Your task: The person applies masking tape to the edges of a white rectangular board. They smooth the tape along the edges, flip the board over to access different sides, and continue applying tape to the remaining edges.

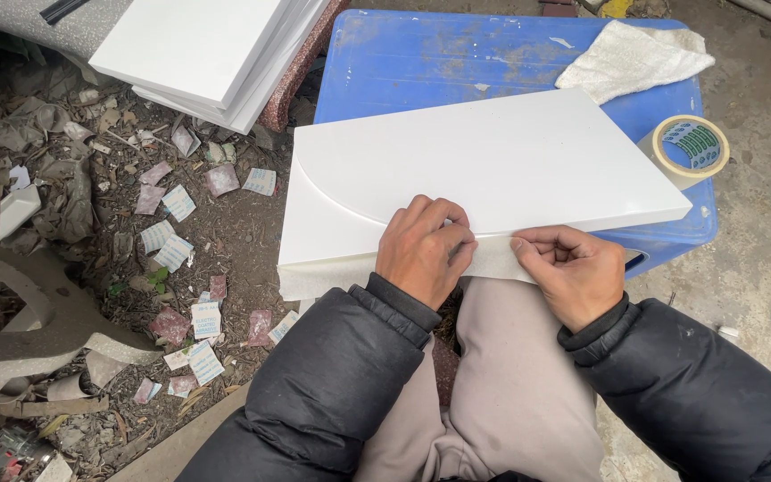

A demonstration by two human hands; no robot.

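The white panel point(493, 165) lies flat across the blue plastic stool point(421, 62) and pokes out over my knees, near edge right under both my hands. Along that edge runs a strip of pale film/tape point(332, 272) — it hangs a bit below the panel on the left side, loose-looking.

My left hand point(426, 250) is curled knuckles-up on the edge, fingers point(457, 241) bent tight and pinched onto the strip where it meets the panel. My right hand point(573, 272) is just beside it, thumb and forefinger closed on the same strip, other fingers tucked in. The 2 hands nearly touch.

Risks, as I judge it: the panel overhangs the stool toward me w/ nothing under the near part but my legs, so pushing down too hard could tip it or slide it off. The strip looks thin — uneven pull btw the 2 pinches could tear or wrinkle it, or leave it crooked along the edge. Can't tell how well it's stuck further left.

The tape roll point(691, 147) sits at the stool's right edge, touching or almost touching the panel corner; a shove of the panel could knock it to the ground. White cloth point(635, 55) lies at the far right corner. A stack of white panels point(216, 49) is off to the left, paper scraps point(176, 241) littering the dirt below.
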